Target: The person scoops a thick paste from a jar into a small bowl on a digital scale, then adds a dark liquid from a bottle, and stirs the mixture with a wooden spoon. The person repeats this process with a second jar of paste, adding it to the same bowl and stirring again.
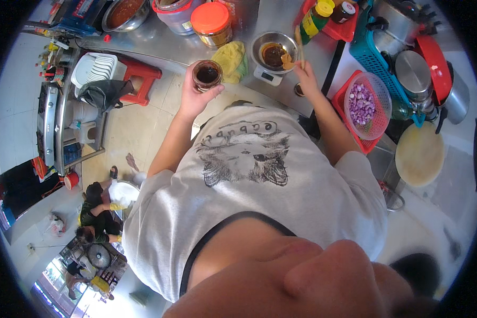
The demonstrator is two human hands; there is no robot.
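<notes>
My left hand (pixel 198 89) holds an open glass jar (pixel 207 75) with dark contents, off the near edge of the steel counter. In my right hand (pixel 308 77) is a long wooden-coloured utensil (pixel 300 47), at the right rim of a steel bowl (pixel 256 49). The bowl holds a dark brown sauce (pixel 273 55) with an orange-brown lump (pixel 287 61) on its right side. It sits on a white digital kitchen scale (pixel 268 76). Between jar and bowl lies a yellow-green cloth (pixel 230 61). A small round lid or cap (pixel 299 90) lies below my right hand.
An orange-lidded jar (pixel 210 24) and a steel bowl of red sauce (pixel 125 15) stand behind. At right are a green bottle (pixel 316 22), a colander of chopped purple onions (pixel 361 103) and a teal basket (pixel 375 59). A red stool (pixel 141 81) is left; another person (pixel 99 210) sits lower left.
</notes>
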